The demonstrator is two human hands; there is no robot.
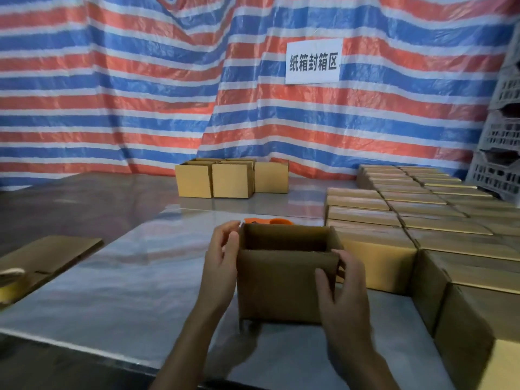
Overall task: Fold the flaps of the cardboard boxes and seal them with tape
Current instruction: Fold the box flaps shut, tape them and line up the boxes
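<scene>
Cardboard box [284,285], open at the top and dark inside, stands upright between the person's two hands near the front of the shiny worktop [135,277]. I cannot tell whether its bottom rests fully on the surface or is lifted a touch.

The left hand [222,263] is against the box's left side, with its fingers curled at the upper left corner. The right hand [342,288] grips the right side, thumb pressed on the near face and fingers wrapped round the right edge. Both forearms reach in from the bottom of the view.

Just behind the box, partly hidden by its far rim, lies an orange tape dispenser [268,220]. To the right, closed boxes [422,209] sit packed edge to edge in rows that run from the near right corner back toward the wall, the nearest of them just beside the held box. At the back of the worktop, well apart from the hands, a small cluster of upright boxes [228,180] stands together. On the left lies a piece of flattened cardboard [50,257].

A red, white and blue striped tarpaulin [112,80] hangs behind everything, with a white paper sign [313,61] bearing printed characters fixed to it. Grey plastic crates [503,142] are stacked at the far right edge.
</scene>
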